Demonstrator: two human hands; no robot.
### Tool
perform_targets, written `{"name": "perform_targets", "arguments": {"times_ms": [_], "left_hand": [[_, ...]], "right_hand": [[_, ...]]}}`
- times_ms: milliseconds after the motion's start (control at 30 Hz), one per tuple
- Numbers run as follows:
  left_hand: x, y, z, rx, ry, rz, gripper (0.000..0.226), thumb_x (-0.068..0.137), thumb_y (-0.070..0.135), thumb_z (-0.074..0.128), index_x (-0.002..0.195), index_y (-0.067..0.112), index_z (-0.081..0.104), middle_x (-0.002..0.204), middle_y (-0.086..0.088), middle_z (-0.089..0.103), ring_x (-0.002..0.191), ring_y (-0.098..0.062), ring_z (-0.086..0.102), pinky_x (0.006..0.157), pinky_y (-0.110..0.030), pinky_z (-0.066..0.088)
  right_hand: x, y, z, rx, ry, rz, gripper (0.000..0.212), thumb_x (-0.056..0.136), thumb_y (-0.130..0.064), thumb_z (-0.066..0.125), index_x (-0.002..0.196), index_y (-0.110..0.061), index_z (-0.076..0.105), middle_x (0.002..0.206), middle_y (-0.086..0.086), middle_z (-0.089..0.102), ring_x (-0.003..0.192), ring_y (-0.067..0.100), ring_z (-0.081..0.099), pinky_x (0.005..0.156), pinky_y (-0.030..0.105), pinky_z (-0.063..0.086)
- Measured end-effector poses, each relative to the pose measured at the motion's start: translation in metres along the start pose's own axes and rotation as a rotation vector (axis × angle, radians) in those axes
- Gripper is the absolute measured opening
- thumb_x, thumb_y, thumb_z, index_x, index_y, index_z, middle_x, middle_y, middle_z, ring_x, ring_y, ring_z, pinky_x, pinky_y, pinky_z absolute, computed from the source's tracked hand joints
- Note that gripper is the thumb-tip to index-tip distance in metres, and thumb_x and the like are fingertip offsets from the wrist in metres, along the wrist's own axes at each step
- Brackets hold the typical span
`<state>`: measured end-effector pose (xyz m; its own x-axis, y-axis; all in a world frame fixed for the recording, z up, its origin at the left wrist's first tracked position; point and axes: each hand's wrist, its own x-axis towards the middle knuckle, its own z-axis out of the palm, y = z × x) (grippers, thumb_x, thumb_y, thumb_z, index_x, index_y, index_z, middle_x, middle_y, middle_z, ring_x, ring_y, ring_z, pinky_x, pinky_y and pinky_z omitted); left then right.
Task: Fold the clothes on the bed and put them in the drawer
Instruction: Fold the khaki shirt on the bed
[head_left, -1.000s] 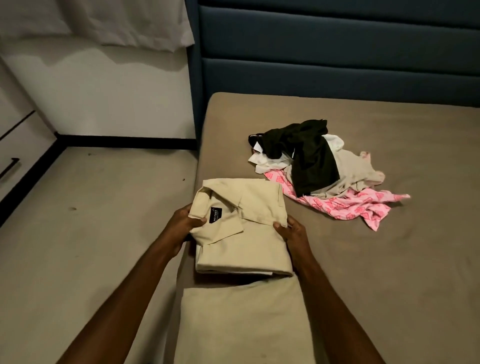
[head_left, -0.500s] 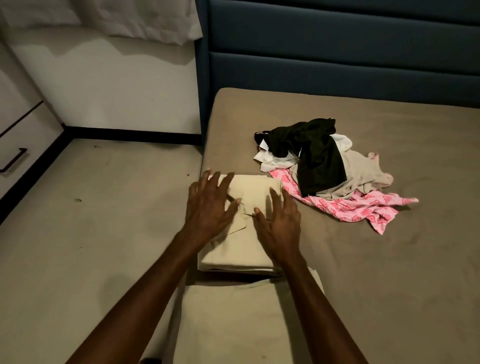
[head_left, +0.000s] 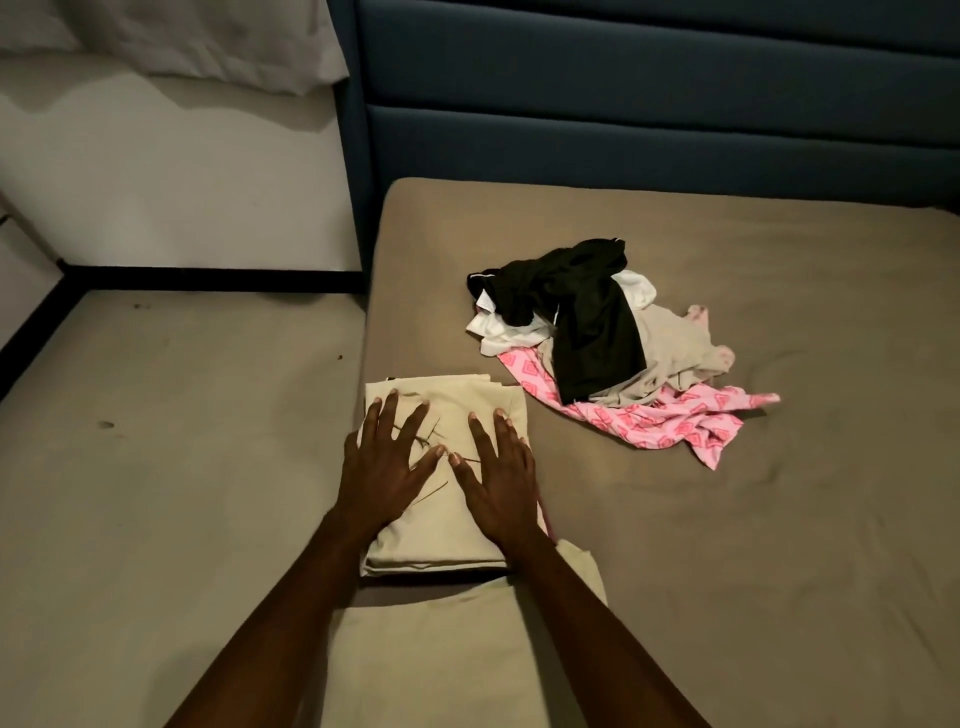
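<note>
Both hands, left hand (head_left: 387, 460) and right hand (head_left: 501, 475), press spread fingers flat on the folded beige shirt (head_left: 447, 478); unfolded clothes pile (head_left: 597, 338) lies at two o'clock on the bed (head_left: 727, 519).

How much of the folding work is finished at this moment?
Done: the beige shirt lies folded at the bed's edge. In hand: the left hand and right hand press flat on it. Left: the pile of black, white, grey and pink clothes is unfolded; nothing is seen going into a drawer.
</note>
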<state>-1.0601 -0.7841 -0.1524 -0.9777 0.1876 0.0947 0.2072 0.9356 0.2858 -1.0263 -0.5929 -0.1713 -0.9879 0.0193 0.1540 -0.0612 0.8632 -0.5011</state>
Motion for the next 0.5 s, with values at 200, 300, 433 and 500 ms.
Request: {"name": "perform_targets", "arguments": {"times_ms": [200, 300, 433, 500], "left_hand": [[0.006, 0.025, -0.021, 0.287, 0.025, 0.039, 0.087, 0.092, 0.074, 0.023, 0.162, 0.022, 0.025, 0.164, -0.022, 0.025, 0.153, -0.037, 0.023, 0.113, -0.076, -0.002], [0.003, 0.050, -0.023, 0.329, 0.083, 0.133, 0.086, 0.091, 0.065, 0.033, 0.159, 0.013, 0.030, 0.160, -0.025, 0.033, 0.152, -0.038, 0.026, 0.116, -0.075, -0.001], [0.000, 0.081, -0.013, 0.275, 0.149, 0.264, 0.067, 0.089, 0.053, 0.046, 0.141, 0.013, 0.059, 0.141, -0.015, 0.060, 0.142, -0.034, 0.045, 0.118, -0.072, 0.011], [-0.004, 0.098, -0.006, 0.178, 0.237, 0.343, 0.053, 0.090, 0.046, 0.048, 0.128, 0.014, 0.068, 0.125, -0.008, 0.069, 0.134, -0.031, 0.054, 0.117, -0.070, 0.018]], "right_hand": [[0.042, 0.038, -0.041, -0.038, 0.230, 0.029, 0.050, 0.094, -0.015, 0.066, 0.143, -0.018, 0.052, 0.144, 0.015, 0.053, 0.126, 0.033, 0.054, 0.100, 0.052, 0.052], [0.081, 0.081, -0.068, -0.395, 0.128, 0.157, 0.081, 0.079, -0.011, 0.082, 0.151, -0.017, 0.046, 0.161, 0.022, 0.034, 0.148, 0.042, 0.032, 0.120, 0.057, 0.029], [0.107, 0.130, -0.101, -0.458, 0.021, 0.054, 0.042, 0.097, -0.025, 0.062, 0.137, -0.014, 0.065, 0.157, 0.020, 0.044, 0.149, 0.040, 0.034, 0.122, 0.055, 0.018], [0.106, 0.136, -0.112, -0.261, 0.144, 0.038, 0.039, 0.097, -0.022, 0.044, 0.122, -0.006, 0.069, 0.127, 0.022, 0.068, 0.124, 0.041, 0.058, 0.109, 0.054, 0.039]]}}
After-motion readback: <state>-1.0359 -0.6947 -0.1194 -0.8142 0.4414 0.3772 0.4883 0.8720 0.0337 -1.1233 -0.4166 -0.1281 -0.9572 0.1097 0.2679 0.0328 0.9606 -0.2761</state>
